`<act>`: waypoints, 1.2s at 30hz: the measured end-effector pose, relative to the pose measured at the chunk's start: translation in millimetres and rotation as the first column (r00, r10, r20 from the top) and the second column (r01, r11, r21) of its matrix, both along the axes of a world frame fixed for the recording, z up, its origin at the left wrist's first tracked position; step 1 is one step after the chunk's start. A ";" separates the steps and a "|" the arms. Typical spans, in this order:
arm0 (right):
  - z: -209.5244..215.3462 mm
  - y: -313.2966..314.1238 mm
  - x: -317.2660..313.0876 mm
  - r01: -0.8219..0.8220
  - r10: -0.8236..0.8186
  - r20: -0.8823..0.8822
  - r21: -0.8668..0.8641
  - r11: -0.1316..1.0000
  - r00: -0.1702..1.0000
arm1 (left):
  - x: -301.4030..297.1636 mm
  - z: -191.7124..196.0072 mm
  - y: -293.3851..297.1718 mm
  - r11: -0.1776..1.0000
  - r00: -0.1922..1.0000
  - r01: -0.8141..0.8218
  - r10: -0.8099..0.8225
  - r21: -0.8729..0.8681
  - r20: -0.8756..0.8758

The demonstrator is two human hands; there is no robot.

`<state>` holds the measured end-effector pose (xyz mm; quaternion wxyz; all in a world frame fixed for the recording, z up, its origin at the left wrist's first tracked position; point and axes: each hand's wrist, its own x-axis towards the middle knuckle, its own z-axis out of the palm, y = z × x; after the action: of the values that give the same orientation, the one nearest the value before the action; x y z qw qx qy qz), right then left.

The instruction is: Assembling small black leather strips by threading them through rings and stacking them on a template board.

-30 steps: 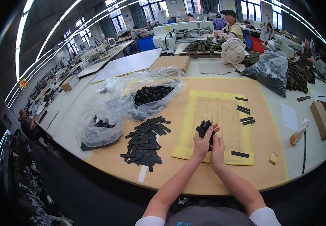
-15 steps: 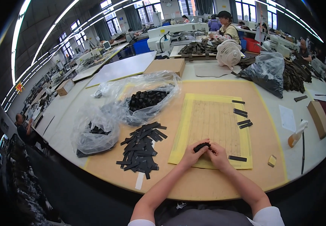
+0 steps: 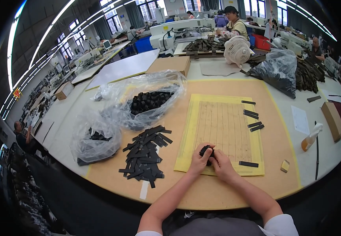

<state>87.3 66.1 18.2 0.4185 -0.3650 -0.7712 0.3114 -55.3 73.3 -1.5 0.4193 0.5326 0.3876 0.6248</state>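
My left hand (image 3: 198,160) is closed around a small bundle of black strips (image 3: 207,150), its thumb on the near side. Fingers of my right hand (image 3: 221,163) press against the bundle's right side, partly hidden. Both hands are over the lower edge of a board (image 3: 225,126) with a yellow taped border and ruled lines. On the board's right border lie several single black strips, one of them (image 3: 248,164) just right of my right hand. A loose heap of black strips (image 3: 145,155) lies to the left of the board.
Two clear plastic bags, one of black pieces (image 3: 150,103) and one (image 3: 95,143) nearer, stand at left. To the right are a yellow block (image 3: 285,166), a spray bottle (image 3: 311,137), a thin black rod (image 3: 317,157) and a cardboard box (image 3: 333,121). A white fan (image 3: 237,51) stands farther back.
Both hands have shifted slightly left with the black strips. The bundle has been turned more upright in the left hand, and the right hand has moved lower along it.
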 end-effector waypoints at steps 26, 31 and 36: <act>8.6 -3.7 -1.3 0.157 -0.175 -0.131 -0.142 0.977 0.976 | 8.2 12.8 -7.0 0.984 0.987 0.158 -0.156 -0.078 0.027; 15.6 7.0 11.3 0.186 -0.241 -0.201 -0.261 0.947 0.949 | 7.1 16.5 -5.3 0.976 0.952 -0.062 0.120 -0.206 0.282; 5.2 -6.8 -0.9 0.002 -0.018 -0.089 -0.171 0.985 0.996 | 4.3 7.8 -6.1 0.965 0.948 0.020 0.065 -0.262 0.312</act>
<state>86.4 59.3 23.3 0.4216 -0.3889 -0.7200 0.3906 -51.0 67.2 6.3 0.5355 0.3605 0.4002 0.6505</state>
